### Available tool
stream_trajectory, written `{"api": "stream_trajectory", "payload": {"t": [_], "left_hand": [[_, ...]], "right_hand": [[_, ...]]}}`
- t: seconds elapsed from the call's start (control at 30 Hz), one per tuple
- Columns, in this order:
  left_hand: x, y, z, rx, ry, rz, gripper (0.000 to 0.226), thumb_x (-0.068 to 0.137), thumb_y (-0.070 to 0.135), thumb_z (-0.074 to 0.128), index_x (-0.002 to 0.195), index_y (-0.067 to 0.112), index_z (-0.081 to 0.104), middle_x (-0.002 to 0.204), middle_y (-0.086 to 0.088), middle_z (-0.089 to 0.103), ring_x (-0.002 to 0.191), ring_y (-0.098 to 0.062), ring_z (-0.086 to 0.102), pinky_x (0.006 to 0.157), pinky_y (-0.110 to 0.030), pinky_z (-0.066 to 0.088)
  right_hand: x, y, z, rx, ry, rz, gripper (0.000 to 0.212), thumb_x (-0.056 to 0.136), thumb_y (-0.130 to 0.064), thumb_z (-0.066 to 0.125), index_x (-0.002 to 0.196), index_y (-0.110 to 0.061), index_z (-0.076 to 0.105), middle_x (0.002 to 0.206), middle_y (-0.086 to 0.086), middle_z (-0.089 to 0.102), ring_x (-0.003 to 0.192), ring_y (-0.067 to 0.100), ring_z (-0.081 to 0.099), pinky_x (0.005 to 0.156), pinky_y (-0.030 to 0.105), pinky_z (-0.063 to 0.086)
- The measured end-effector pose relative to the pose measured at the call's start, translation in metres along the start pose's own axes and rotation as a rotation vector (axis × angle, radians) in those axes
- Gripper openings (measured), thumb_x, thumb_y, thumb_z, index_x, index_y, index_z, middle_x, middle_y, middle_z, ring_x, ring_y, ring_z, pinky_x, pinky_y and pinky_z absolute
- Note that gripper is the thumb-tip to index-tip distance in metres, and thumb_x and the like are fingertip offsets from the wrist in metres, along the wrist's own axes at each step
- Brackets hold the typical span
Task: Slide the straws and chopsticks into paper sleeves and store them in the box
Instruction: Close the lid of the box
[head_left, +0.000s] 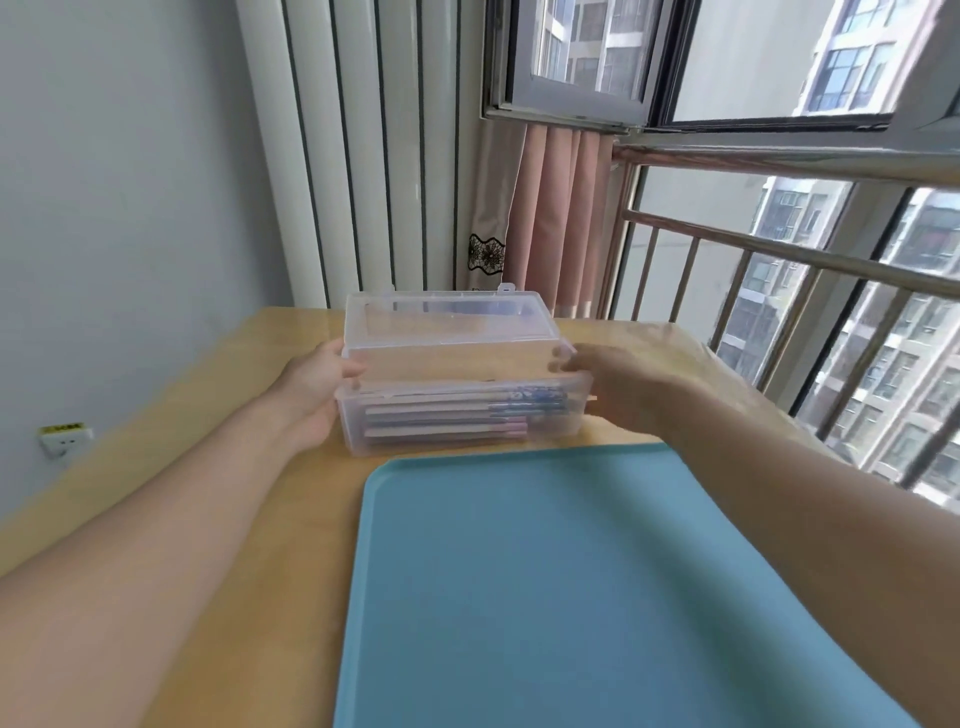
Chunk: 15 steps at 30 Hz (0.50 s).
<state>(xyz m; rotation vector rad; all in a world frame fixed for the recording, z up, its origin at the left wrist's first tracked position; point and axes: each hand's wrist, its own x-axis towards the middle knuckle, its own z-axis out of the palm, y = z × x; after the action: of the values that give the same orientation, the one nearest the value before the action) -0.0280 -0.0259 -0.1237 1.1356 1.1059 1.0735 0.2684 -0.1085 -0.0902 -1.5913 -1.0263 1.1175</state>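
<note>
A clear plastic box stands on the wooden table just beyond the blue tray. Several sleeved straws and chopsticks lie flat inside it, some with pink or blue patterned ends. Its hinged clear lid is tilted partway down over the box. My left hand grips the left end of the box and lid. My right hand holds the right end, fingers on the lid's edge.
A light blue tray lies on the table in front of me, with nothing on it. A metal railing and window run along the right. Pink curtain and white wall panels stand behind the table.
</note>
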Motion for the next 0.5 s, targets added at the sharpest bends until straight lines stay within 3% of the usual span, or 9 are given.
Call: {"api": "stream_trajectory", "payload": {"t": [0.07,0.13,0.2,0.23,0.3,0.33,0.4,0.5], "left_hand": [[0.006,-0.003,-0.001,-0.062,-0.009,0.004,0.041,0.102,0.005,0.044,0.141,0.016,0.050,0.125,-0.006,0.066,0.104,-0.026,0.066,0.079,-0.038,0.055],[0.009,-0.006,-0.003,-0.100,-0.026,0.023,0.040,0.103,0.016,0.050,0.143,0.019,0.048,0.128,-0.007,0.067,0.102,-0.025,0.069,0.072,-0.036,0.057],[0.013,-0.011,-0.007,-0.142,-0.066,0.040,0.047,0.102,0.044,0.048,0.142,0.020,0.050,0.135,-0.009,0.063,0.109,-0.028,0.068,0.076,-0.038,0.057],[0.015,-0.013,-0.009,-0.171,-0.086,0.045,0.061,0.096,0.061,0.046,0.142,0.021,0.051,0.136,-0.009,0.062,0.113,-0.029,0.067,0.081,-0.040,0.057],[0.013,-0.016,-0.009,-0.215,-0.093,0.070,0.090,0.076,0.081,0.051,0.145,0.025,0.047,0.137,-0.008,0.062,0.118,-0.027,0.066,0.091,-0.046,0.055],[0.011,-0.017,-0.009,-0.218,-0.093,0.075,0.101,0.067,0.086,0.058,0.148,0.027,0.043,0.140,-0.008,0.060,0.122,-0.028,0.063,0.098,-0.050,0.052],[0.007,-0.019,-0.009,-0.222,-0.079,0.110,0.105,0.061,0.085,0.065,0.149,0.033,0.039,0.142,-0.007,0.059,0.130,-0.030,0.057,0.107,-0.056,0.044],[0.012,-0.023,-0.012,-0.263,-0.032,0.158,0.096,0.061,0.086,0.066,0.142,0.040,0.045,0.142,0.006,0.060,0.133,-0.023,0.054,0.111,-0.054,0.040]], "right_hand": [[0.009,0.016,0.006,0.103,-0.047,-0.011,0.022,0.100,-0.009,0.046,0.102,-0.023,0.063,0.113,0.005,0.062,0.093,0.020,0.060,0.083,0.034,0.053],[0.008,0.019,0.006,0.117,-0.061,-0.042,0.021,0.103,-0.020,0.048,0.119,-0.021,0.062,0.124,0.004,0.063,0.097,0.014,0.064,0.087,0.028,0.054],[0.010,0.016,0.004,0.149,-0.050,-0.030,0.028,0.107,-0.028,0.044,0.130,-0.015,0.054,0.124,-0.005,0.059,0.091,-0.001,0.065,0.076,0.006,0.047],[0.011,0.014,0.002,0.177,-0.081,-0.030,0.041,0.107,-0.039,0.041,0.138,-0.016,0.052,0.126,-0.011,0.055,0.102,0.000,0.063,0.082,0.007,0.046],[0.012,0.020,0.000,0.192,-0.143,-0.090,0.068,0.093,-0.074,0.039,0.138,-0.026,0.055,0.135,-0.003,0.061,0.118,0.017,0.065,0.104,0.036,0.047],[0.012,0.021,0.005,0.255,-0.138,-0.085,0.076,0.085,-0.083,0.038,0.138,-0.031,0.056,0.137,0.003,0.061,0.120,0.025,0.065,0.106,0.048,0.045],[0.019,0.025,0.010,0.312,-0.087,-0.101,0.079,0.082,-0.087,0.034,0.140,-0.036,0.053,0.140,0.011,0.057,0.124,0.034,0.061,0.108,0.056,0.042],[0.022,0.029,0.015,0.302,0.015,-0.167,0.077,0.087,-0.084,0.022,0.147,-0.042,0.043,0.132,0.010,0.063,0.133,0.032,0.051,0.111,0.054,0.036]]}}
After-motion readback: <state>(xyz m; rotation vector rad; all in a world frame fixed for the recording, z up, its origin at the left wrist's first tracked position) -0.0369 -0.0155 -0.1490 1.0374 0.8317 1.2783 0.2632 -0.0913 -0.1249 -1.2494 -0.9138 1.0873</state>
